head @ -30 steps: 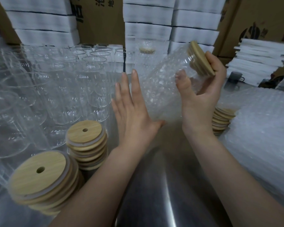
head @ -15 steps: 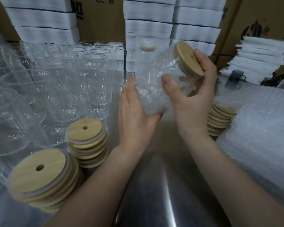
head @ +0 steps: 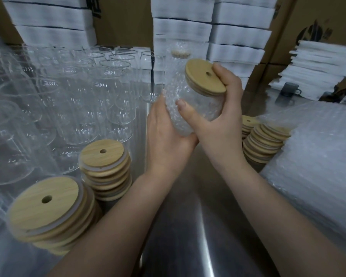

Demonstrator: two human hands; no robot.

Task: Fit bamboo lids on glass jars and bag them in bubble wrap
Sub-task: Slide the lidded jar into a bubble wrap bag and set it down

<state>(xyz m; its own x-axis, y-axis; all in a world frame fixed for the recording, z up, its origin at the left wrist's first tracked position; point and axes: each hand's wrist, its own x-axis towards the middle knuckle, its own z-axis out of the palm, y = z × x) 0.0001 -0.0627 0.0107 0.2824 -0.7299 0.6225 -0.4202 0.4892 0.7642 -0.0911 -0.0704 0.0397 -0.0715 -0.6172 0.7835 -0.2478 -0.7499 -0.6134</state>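
Left hand point(head: 166, 136) now flat against bubble-wrapped jar point(head: 205, 102), round bamboo lid point(head: 203, 78)

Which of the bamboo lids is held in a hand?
The bamboo lid fitted on the glass jar, right hand curled over its rim; the others lie in stacks on the steel table.
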